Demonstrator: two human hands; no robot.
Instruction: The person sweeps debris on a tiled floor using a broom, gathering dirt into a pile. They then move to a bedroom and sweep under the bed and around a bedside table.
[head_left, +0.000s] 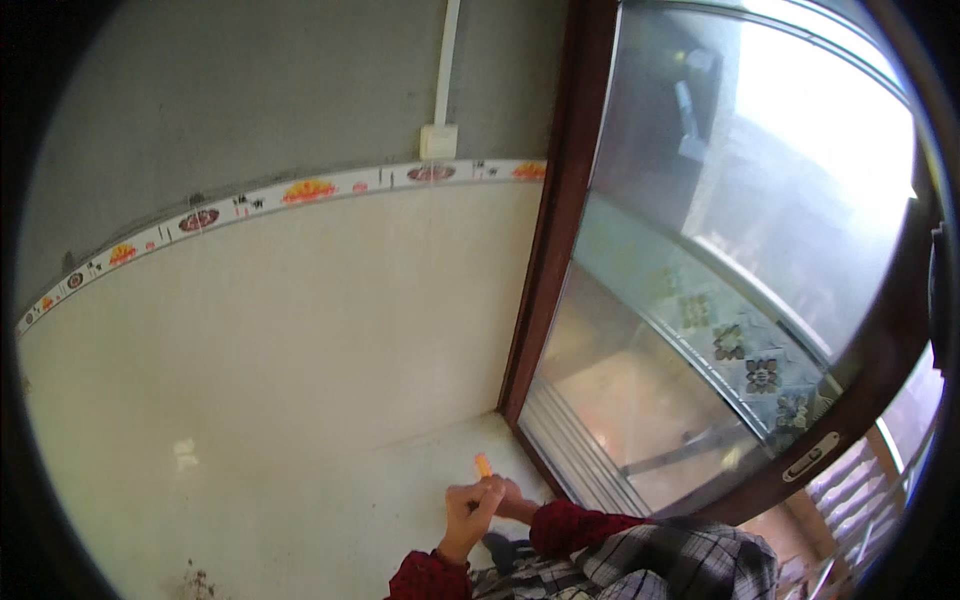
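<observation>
Near the bottom centre, my left hand (466, 514) is curled, its fingertips meeting my right hand (512, 498). From the top of my right hand's closed fingers sticks a small orange object (482, 465), seemingly gripped there; its lower part is hidden, and its kind is unclear. Whether the left fingers also hold part of it cannot be told. Both wrists come out of dark red patterned sleeves. A grey checked garment (675, 559) covers my body at the lower right, and a dark shoe (501, 551) shows below the hands.
A brown-framed sliding door (847, 457) with glass panes stands at the right, its metal floor tracks (585, 442) beside my hands. The pale tiled wall (337, 315) carries a decorated border and a white switch box (439, 142). Dark dirt (199, 585) lies on the light floor (315, 517).
</observation>
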